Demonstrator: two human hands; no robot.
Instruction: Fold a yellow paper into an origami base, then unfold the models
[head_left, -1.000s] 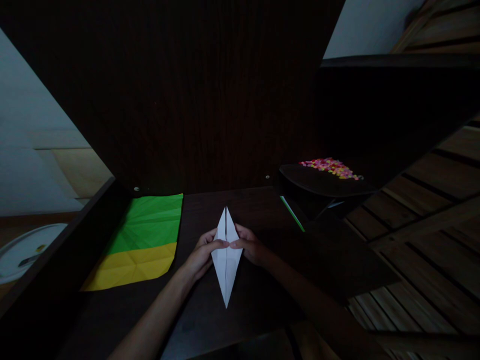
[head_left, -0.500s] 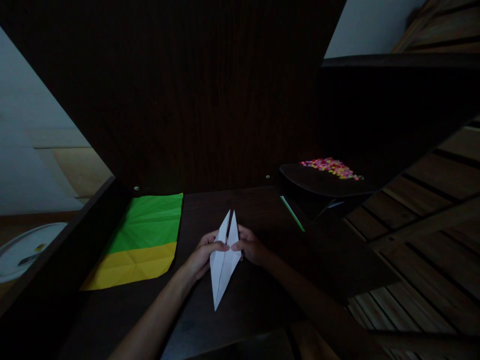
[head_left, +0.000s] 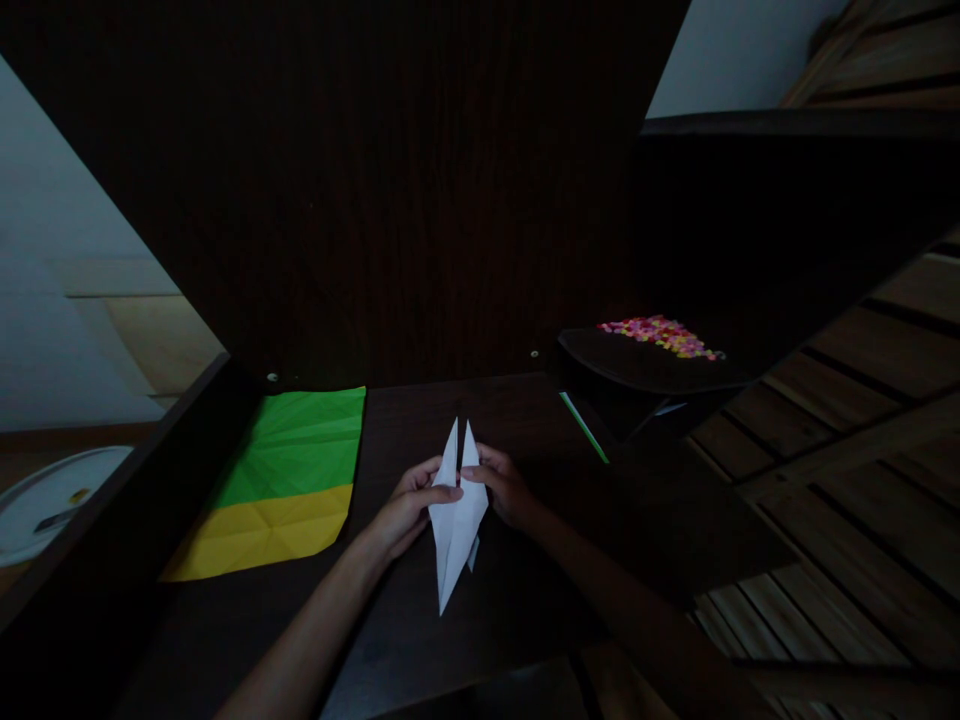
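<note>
I see a folded white paper [head_left: 456, 515], a long narrow diamond shape with two sharp points splitting apart at its far end and a single point nearest me. A crease runs down its middle, and a small flap shows at its lower right edge. It is held over the middle of the dark tabletop [head_left: 517, 600], its lower tip close to the surface; I cannot tell whether it touches.

My left hand [head_left: 405, 508] has its grip closed on the paper's left edge, thumb on top and fingers behind. My right hand [head_left: 504, 488] pinches the right edge the same way, the two thumbs nearly meeting at the centre crease.

To the left, flat on the tabletop, lies a creased green sheet [head_left: 296, 445] overlapping a yellow sheet [head_left: 266, 530] nearer me. To the right, on a raised dark tray [head_left: 637, 368], sits a heap of small coloured bits [head_left: 661, 335], pink and yellow; what they are is too small to tell. A thin green strip [head_left: 585, 427] lies just below that tray. At far left, off the tabletop, a pale round plate [head_left: 52, 500] holds a dark utensil.
</note>
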